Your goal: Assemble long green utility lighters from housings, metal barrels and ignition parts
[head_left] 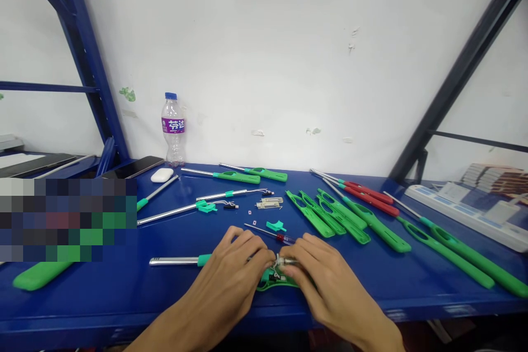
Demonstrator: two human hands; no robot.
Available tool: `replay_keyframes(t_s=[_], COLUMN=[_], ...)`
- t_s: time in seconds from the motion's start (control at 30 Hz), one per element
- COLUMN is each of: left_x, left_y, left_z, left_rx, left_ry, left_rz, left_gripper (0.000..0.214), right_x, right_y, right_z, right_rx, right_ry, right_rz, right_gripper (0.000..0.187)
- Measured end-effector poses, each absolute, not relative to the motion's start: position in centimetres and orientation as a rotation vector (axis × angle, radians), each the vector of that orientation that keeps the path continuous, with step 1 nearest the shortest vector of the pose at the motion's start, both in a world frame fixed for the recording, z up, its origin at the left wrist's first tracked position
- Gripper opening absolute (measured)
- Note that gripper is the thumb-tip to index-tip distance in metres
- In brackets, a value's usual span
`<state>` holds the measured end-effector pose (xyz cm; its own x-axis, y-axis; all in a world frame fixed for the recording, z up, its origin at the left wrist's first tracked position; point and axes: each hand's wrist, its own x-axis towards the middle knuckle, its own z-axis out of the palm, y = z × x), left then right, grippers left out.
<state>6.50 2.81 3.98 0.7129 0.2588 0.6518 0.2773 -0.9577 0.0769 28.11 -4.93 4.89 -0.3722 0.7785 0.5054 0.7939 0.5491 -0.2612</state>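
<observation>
A half-open long-nosed gas lighter lies before me, its metal tube (175,261) pointing left and its green handle shell (278,286) under my hands. My left hand (237,272) is closed over the lighter near the teal collar (203,260), fingertips at the thin wires. In my right hand (330,278), thumb and fingers pinch a clear fuel tank (287,260) above the shell. A black igniter piece (275,277) shows between the hands. Just beyond them lie a screwdriver (284,239) and a loose teal trigger (276,226).
Opened lighter tubes (169,214) and clear tanks (270,203) lie beyond my left hand. Several green shells (311,214), red lighters (371,198) and green lighters (466,253) spread rightward. A bottle (174,132), earbud case (162,175) and power strip (466,217) stand farther out.
</observation>
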Motion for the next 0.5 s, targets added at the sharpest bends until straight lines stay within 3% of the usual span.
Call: replay_keyframes(t_s=[0.23,0.5], left_x=[4.1,-0.5], left_y=[3.0,3.1], left_z=[5.4,4.4], left_rx=[-2.774,-2.874], left_ry=[-0.616,-0.973], left_rz=[-1.112,-1.217], left_gripper=[0.027,0.018], right_x=[28.2,28.2], right_y=[-5.3,-5.3], right_z=[5.2,5.3], right_rx=[-1.405,-1.435], right_ry=[-2.084,-2.112], right_rz=[0.111,0.071], right_gripper=[0.004,0.021])
